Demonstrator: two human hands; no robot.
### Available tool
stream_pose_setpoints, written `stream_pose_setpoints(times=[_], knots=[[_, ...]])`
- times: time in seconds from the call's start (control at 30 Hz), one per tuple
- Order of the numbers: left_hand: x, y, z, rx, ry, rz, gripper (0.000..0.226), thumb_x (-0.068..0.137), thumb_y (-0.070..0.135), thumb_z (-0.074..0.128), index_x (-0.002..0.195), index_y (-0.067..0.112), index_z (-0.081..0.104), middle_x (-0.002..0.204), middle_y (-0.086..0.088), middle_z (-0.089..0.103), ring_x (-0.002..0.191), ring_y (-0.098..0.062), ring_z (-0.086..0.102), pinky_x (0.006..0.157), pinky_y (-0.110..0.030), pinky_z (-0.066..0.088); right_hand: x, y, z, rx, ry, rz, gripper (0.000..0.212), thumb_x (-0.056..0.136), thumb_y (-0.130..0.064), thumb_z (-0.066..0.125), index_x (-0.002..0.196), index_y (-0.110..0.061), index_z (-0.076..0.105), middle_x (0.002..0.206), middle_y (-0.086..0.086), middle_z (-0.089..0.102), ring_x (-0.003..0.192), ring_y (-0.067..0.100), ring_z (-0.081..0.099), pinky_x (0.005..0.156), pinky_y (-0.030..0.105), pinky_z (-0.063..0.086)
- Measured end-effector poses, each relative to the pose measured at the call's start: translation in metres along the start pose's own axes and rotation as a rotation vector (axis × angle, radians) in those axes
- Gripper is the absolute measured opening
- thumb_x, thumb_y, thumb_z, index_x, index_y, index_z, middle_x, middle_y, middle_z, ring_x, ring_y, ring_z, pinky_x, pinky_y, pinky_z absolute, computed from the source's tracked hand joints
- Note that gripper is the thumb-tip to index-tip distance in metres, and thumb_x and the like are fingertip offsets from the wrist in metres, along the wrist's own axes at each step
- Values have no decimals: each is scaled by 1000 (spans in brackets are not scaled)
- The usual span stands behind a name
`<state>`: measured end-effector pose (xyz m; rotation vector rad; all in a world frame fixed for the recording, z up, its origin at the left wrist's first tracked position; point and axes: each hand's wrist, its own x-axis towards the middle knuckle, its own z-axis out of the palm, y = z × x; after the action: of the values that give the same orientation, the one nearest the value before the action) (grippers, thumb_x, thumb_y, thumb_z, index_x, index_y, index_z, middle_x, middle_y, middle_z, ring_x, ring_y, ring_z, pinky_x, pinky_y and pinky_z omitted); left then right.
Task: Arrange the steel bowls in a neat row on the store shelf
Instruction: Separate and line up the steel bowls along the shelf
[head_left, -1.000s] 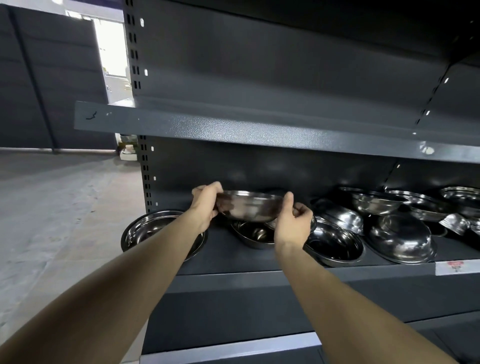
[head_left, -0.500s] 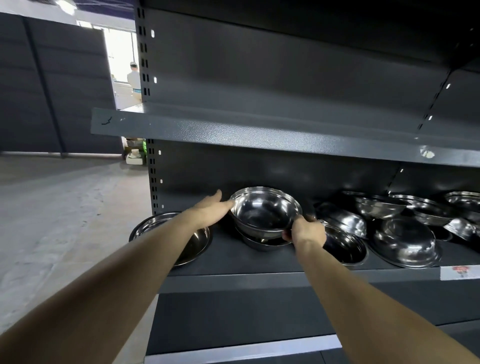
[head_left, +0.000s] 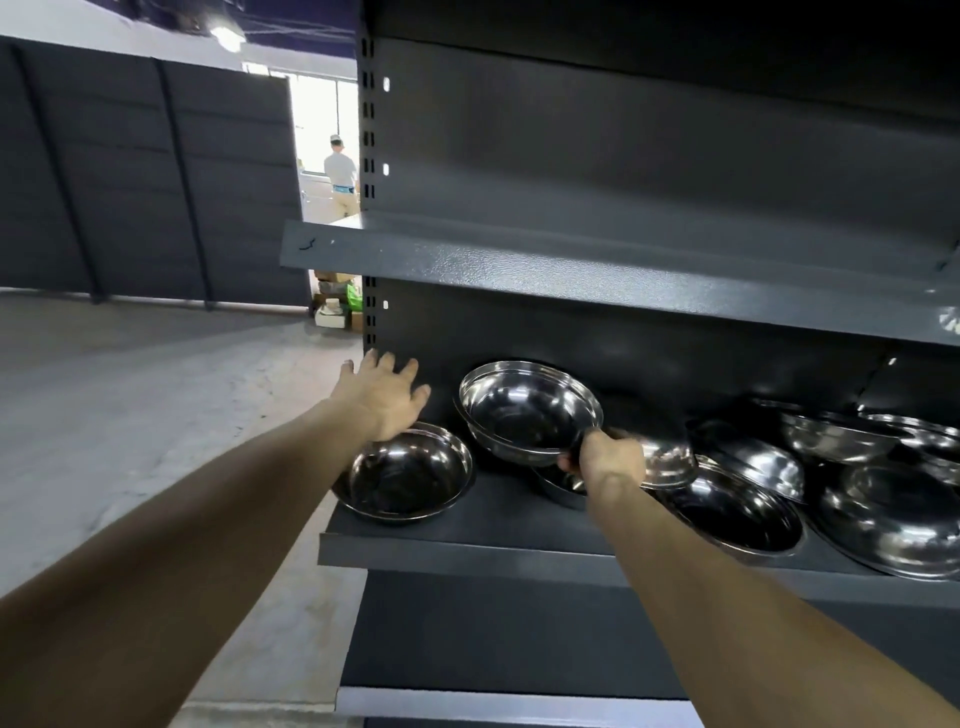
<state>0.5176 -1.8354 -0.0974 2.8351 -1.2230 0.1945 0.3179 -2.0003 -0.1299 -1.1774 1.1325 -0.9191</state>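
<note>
My right hand (head_left: 605, 460) grips the near rim of a shiny steel bowl (head_left: 527, 408), holding it tilted toward me above the dark shelf (head_left: 467, 551). Under it sits a smaller bowl (head_left: 563, 483), mostly hidden. My left hand (head_left: 384, 392) hovers with fingers spread above the far rim of a wide bowl (head_left: 408, 478) at the shelf's left end, holding nothing. Several more steel bowls (head_left: 737, 514) lie jumbled and overlapping to the right.
The upper shelf (head_left: 571, 267) juts out just above the bowls. An upright with slots (head_left: 369, 197) marks the unit's left edge. Left of it is concrete floor (head_left: 130, 415). A person (head_left: 340, 174) stands far off in a bright doorway.
My left hand has let go of the held bowl and moved left over the wide bowl. The right hand alone now holds the bowl, tilted more toward me.
</note>
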Motion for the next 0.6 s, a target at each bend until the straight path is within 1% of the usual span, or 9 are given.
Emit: stream_pose_setpoints(times=[0.03,0.1,0.17,0.23,0.3,0.37,0.5,0.6], knots=[[-5,-6,-1,3,3,-10,63,100,52,19,155,21,20,160,-12,22,149,-31,15,120,-54,16,-4,2,9,11,-30,6,29,94,-8,52,119,4,61,104,20,70,32,18,59,28,16,42],[-14,-18,0,13,0,-33,63,100,52,19,155,21,20,160,-13,23,149,-32,16,119,-54,16,-12,10,27,26,-84,23,23,96,-10,53,114,2,61,101,18,68,43,21,61,30,18,46],[-22,-31,2,31,-10,-64,63,100,52,18,154,21,22,159,-14,25,147,-33,17,118,-54,17,-20,20,46,24,-144,36,19,97,-13,54,111,-2,60,94,14,66,39,18,60,32,19,48],[-29,-41,5,56,-14,-85,61,100,51,18,153,20,26,157,-14,28,145,-33,20,116,-54,20,-26,31,62,6,-198,45,18,99,-16,53,112,-5,58,93,12,65,32,13,59,34,20,50],[-34,-50,7,70,-23,-111,60,101,50,18,152,20,27,156,-14,29,144,-33,22,115,-53,21,-32,41,74,-15,-244,68,15,100,-17,53,111,-8,56,88,8,64,30,12,59,37,23,54],[-38,-59,8,73,-36,-131,60,101,50,18,152,20,27,156,-14,28,144,-33,22,115,-53,21,-38,49,84,-30,-282,89,16,100,-17,53,111,-6,55,83,7,61,29,12,59,40,26,56],[-43,-74,9,65,-59,-171,59,101,49,18,151,20,27,156,-15,28,145,-34,21,116,-54,21,-44,60,91,-82,-313,104,17,100,-15,52,110,-1,54,89,13,62,30,14,59,40,29,56],[-46,-79,12,72,-62,-185,57,101,48,19,150,20,29,155,-16,31,144,-34,23,116,-54,22,-46,63,90,-116,-317,101,14,99,-13,55,106,-2,57,91,14,65,37,18,62,36,25,54]])
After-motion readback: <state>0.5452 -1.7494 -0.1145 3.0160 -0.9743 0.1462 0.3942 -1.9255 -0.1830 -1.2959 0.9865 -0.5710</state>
